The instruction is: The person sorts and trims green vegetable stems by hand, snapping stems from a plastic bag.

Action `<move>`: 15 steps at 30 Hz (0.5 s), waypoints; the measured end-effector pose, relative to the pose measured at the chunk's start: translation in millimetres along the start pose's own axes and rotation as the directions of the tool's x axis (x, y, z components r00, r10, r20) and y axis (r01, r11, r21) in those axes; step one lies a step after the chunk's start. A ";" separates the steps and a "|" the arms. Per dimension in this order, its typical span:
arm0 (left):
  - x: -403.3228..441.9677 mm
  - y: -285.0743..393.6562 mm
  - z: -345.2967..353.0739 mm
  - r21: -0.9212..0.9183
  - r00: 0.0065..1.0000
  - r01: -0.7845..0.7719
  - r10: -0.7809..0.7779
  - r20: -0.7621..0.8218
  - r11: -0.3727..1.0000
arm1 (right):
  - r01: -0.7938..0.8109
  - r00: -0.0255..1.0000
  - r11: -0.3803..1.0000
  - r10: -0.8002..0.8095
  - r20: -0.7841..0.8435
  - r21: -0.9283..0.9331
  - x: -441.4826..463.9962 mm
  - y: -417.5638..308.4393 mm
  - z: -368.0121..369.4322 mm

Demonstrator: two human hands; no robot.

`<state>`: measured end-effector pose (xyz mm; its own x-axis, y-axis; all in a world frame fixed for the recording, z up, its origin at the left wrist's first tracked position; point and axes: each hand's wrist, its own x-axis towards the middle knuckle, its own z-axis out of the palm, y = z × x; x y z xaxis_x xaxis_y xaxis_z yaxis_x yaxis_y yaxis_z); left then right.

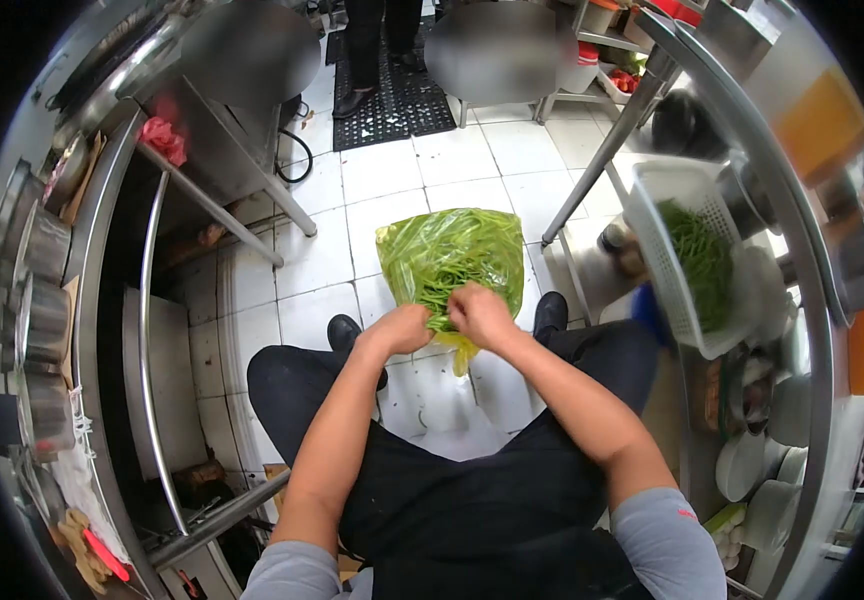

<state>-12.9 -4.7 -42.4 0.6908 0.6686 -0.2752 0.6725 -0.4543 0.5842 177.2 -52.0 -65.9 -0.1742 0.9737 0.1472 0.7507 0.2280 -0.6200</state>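
Note:
A yellow-green plastic bag [447, 245] lies open toward me on the floor between my feet, with many long green beans [449, 285] inside. My left hand [402, 330] is closed at the near left edge of the bag's mouth, fingers curled around the ends of green beans. Just to its right, my right hand [482, 315] is bent over the beans with fingers pinched together on a green bean. The fingertips of both hands are partly hidden. A twisted yellow end of the bag hangs below the hands.
A white perforated basket [647, 215] holding green beans stands on the lower shelf at right. Metal table legs [607, 145] rise beside it. At left is a metal rack [152, 270] with pots. A person's legs [364, 45] stand on a black mat [392, 120] ahead.

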 end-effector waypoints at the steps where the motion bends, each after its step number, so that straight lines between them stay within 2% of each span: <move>1: -2.4 4.7 -10.2 -0.070 0.984 0.145 -0.136 0.116 0.987 | -0.001 1.000 1.000 0.001 -0.004 0.001 -2.6 4.1 10.7; 2: -4.0 6.2 -16.3 -0.120 0.936 0.292 -0.258 0.241 0.949 | 0.018 0.996 1.000 -0.017 0.088 -0.006 -6.5 7.9 21.8; 3: -4.6 3.7 -18.3 -0.114 0.936 0.287 -0.252 0.246 0.951 | 0.034 0.983 0.999 -0.031 0.178 -0.012 -9.5 6.8 27.5; 5: -5.3 -2.4 -23.8 -0.274 0.926 0.345 -0.277 0.257 0.898 | -0.016 0.986 0.998 0.025 0.166 -0.056 -12.9 6.2 37.5; 7: -10.9 7.8 -37.2 -0.248 0.925 0.339 -0.273 0.265 0.907 | -0.088 0.982 0.990 0.104 0.156 -0.107 -9.9 2.8 54.2; 8: -8.1 3.0 -33.8 -0.154 0.923 0.323 -0.275 0.268 0.934 | -0.138 0.977 0.981 0.157 0.145 -0.137 -8.1 9.3 63.9; 10: -3.5 0.6 -27.2 -0.227 0.936 0.299 -0.239 0.258 0.927 | -0.129 0.980 0.979 0.150 0.131 -0.158 -7.8 13.3 76.4; 11: -2.1 3.9 -26.6 -0.210 0.953 0.262 -0.219 0.208 0.942 | -0.039 0.999 0.992 0.040 0.003 -0.120 -9.7 18.2 81.5; 12: -0.9 10.9 -29.3 -0.248 0.941 0.311 -0.261 0.214 0.918 | -0.067 0.998 0.991 0.069 0.010 -0.116 -6.4 16.5 80.6; 14: -1.2 18.2 -30.8 -0.273 0.938 0.309 -0.245 0.243 0.911 | -0.076 0.997 0.994 0.077 0.008 -0.076 -6.5 13.0 69.8; 15: -2.9 19.6 -31.8 -0.289 0.971 0.231 -0.200 0.133 0.929 | -0.081 0.997 0.994 0.081 -0.006 -0.072 -3.0 7.3 63.4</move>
<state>-10.2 3.2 -5.8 0.5712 0.6617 -0.4857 0.7078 -0.0975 0.6996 142.8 -53.0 -119.7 -0.1087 0.9889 0.1015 0.8061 0.1474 -0.5731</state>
